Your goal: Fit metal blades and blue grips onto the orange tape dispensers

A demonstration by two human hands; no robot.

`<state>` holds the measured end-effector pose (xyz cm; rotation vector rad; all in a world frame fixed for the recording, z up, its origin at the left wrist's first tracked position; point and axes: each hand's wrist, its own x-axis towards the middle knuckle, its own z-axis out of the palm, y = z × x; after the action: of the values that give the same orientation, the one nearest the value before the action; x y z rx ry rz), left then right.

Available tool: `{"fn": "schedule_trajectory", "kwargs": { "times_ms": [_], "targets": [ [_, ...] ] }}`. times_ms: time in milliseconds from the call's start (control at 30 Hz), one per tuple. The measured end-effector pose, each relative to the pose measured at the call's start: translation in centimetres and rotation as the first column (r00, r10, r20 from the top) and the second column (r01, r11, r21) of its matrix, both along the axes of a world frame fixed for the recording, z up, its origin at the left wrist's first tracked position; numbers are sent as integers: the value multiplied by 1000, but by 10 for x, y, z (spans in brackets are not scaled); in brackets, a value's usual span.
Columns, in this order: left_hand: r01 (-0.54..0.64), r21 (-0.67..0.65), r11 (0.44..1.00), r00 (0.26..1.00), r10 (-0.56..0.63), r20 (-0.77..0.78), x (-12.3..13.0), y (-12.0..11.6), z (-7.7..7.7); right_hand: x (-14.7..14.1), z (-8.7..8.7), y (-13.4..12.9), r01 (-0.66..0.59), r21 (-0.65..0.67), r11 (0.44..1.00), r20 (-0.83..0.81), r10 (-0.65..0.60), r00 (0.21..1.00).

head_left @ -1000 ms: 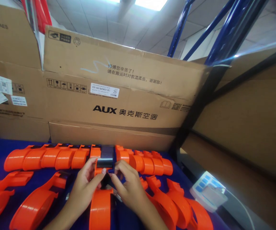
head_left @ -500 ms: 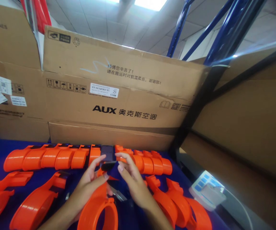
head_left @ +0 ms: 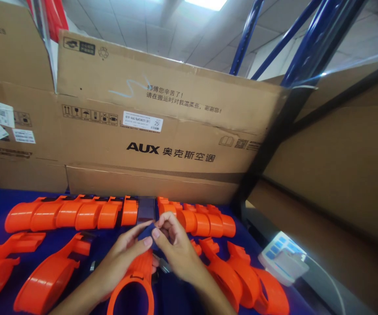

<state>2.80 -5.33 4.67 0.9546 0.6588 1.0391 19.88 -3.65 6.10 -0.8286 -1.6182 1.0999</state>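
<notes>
My left hand (head_left: 123, 253) is closed round the upper end of an orange plastic ring part (head_left: 141, 267), whose round opening faces me below. A dark blue strip (head_left: 147, 232) lies over that upper end, under my left thumb. My right hand (head_left: 174, 247) pinches the strip's right edge between thumb and bent fingers. A silvery metal thing (head_left: 162, 264), partly hidden below my right hand, is too covered to name. Beyond my fingertips stands a dark, flat rectangular thing (head_left: 146, 209).
Several orange parts (head_left: 87, 215) line the back of the blue surface (head_left: 110, 238). Larger ones lie at left (head_left: 46, 280) and right (head_left: 246, 280). A cardboard wall (head_left: 176, 131) closes the back. At right sits a white device (head_left: 282, 258) with a cable, beside a dark post (head_left: 257, 170).
The blue strip, earlier raised with its black face showing, is now folded down over the orange part's end. My hands have drawn together, and the right fingers have curled in.
</notes>
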Motion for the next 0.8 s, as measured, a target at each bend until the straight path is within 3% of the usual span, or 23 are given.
{"fn": "schedule_trajectory", "kwargs": {
  "times_ms": [167, 267, 367, 500, 700, 800],
  "targets": [
    [-56, -58, 997, 997, 59, 46, -4, 6, 4, 6, 6, 0, 92, 90, 992, 172, -107, 979],
    [-127, -145, 981, 974, 151, 170, -12, 14, 6, 11, 9, 1, 195, 239, 951, 399, -279, 873],
    [-141, -182, 973, 933, 192, 305, -21, 20, 8, 11, 13, -5, 70, 333, 940, 630, -277, 725],
    [-130, -168, 977, 889, 190, 417, -27, 21, 10, -1, 15, -23, -180, 289, 940, 802, -135, 582],
    [-66, -142, 988, 888, 123, 443, -31, 19, 6, -17, 10, -39, -232, 283, 931, 854, -134, 503],
    [-94, -157, 983, 889, 154, 431, -29, 15, 8, -18, 6, -38, -230, 266, 936, 865, -126, 486]
  ]
}}
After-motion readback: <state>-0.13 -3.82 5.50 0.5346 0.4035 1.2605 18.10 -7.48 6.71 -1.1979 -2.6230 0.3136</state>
